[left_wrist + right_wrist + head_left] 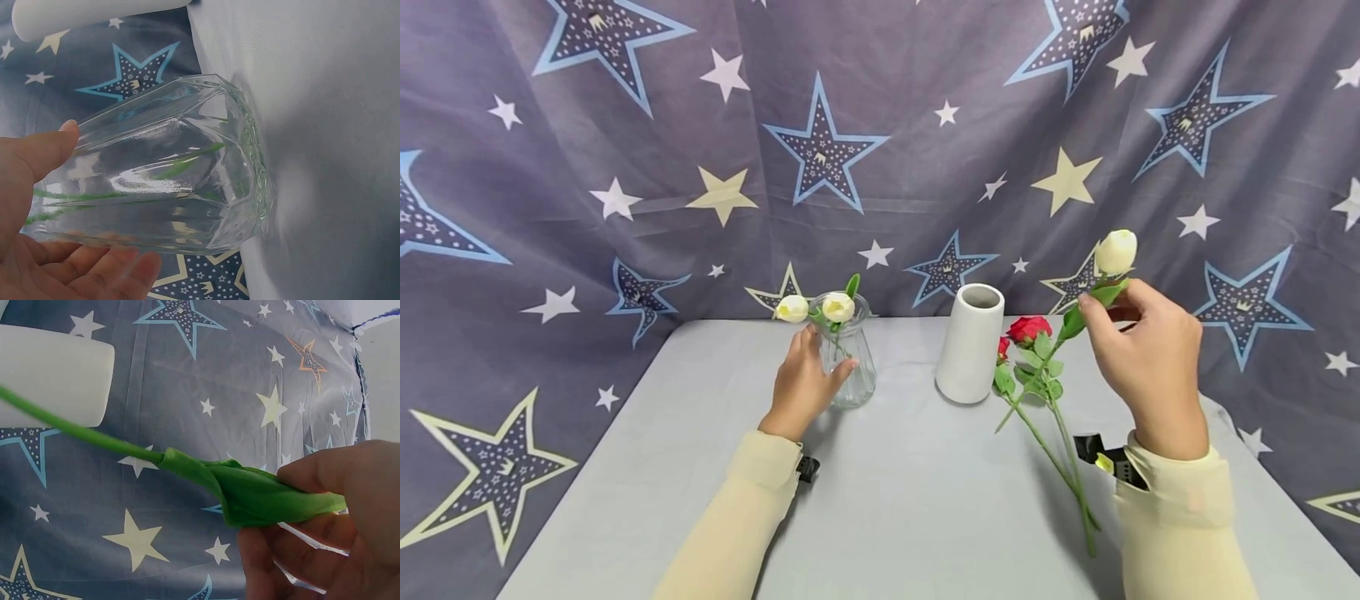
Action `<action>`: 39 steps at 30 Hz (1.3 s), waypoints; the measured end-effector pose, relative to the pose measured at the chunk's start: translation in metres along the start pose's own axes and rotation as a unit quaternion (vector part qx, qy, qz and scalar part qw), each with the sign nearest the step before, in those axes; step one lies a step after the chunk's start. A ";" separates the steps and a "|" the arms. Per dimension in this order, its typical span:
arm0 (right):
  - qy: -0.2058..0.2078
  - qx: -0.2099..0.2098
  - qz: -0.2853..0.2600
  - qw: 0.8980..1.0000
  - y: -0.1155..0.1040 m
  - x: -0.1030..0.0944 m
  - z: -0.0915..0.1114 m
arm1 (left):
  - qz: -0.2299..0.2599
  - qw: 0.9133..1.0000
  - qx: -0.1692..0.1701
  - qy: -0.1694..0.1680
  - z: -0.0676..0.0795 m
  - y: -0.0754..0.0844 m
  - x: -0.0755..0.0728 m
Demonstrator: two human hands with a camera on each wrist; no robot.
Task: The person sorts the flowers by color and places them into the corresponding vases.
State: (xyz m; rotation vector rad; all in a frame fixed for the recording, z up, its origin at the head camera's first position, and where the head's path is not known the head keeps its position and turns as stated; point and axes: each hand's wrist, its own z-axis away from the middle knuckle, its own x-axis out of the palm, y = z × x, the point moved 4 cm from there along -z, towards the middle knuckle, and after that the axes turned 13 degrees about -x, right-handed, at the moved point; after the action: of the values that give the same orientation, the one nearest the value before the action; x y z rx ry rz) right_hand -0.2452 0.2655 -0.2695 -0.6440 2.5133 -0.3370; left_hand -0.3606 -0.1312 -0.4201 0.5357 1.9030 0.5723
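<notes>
One likely light, bendy tulip [1116, 252] we are pinching by its leaves [250, 495] with right fingers [309, 553], left fingers [109, 272] clasping a fragile-looking vase [854, 377].

Wht tulip [1117, 252] w/ grn leaves [256, 495], red roses [1031, 328], wht vase [968, 358], gray-purple star-print backdrop [880, 50], lt-gray table [910, 500]

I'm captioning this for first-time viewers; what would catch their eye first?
Probably the starry cloth filling the background behind the table. Next comes the pale tulip pinched in the right hand, and the red roses right of the white vase. Then, left of that vase, the left hand grips a glass vase with two more tulips.
</notes>
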 end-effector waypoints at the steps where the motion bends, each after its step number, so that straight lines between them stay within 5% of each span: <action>1: 0.004 -0.004 -0.005 1.000 -0.001 0.000 0.000 | -0.001 1.000 0.000 0.000 0.000 0.000 0.000; 23: 0.075 -0.007 -0.141 0.987 -0.047 0.008 -0.006 | -0.004 1.000 0.007 -0.001 0.000 0.001 0.002; 34: 0.109 -0.038 -0.210 0.971 -0.057 0.023 -0.006 | -0.007 1.000 0.014 0.008 -0.002 0.001 -0.003; 39: 0.135 -0.072 -0.251 0.956 -0.062 0.030 -0.002 | -0.007 1.000 0.017 0.005 0.000 0.000 -0.001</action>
State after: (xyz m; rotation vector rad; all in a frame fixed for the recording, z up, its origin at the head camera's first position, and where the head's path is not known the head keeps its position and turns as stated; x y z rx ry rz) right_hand -0.2459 0.1970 -0.2582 -1.3867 2.6131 -0.4489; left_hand -0.3606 -0.1319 -0.4196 0.5416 1.9277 0.5345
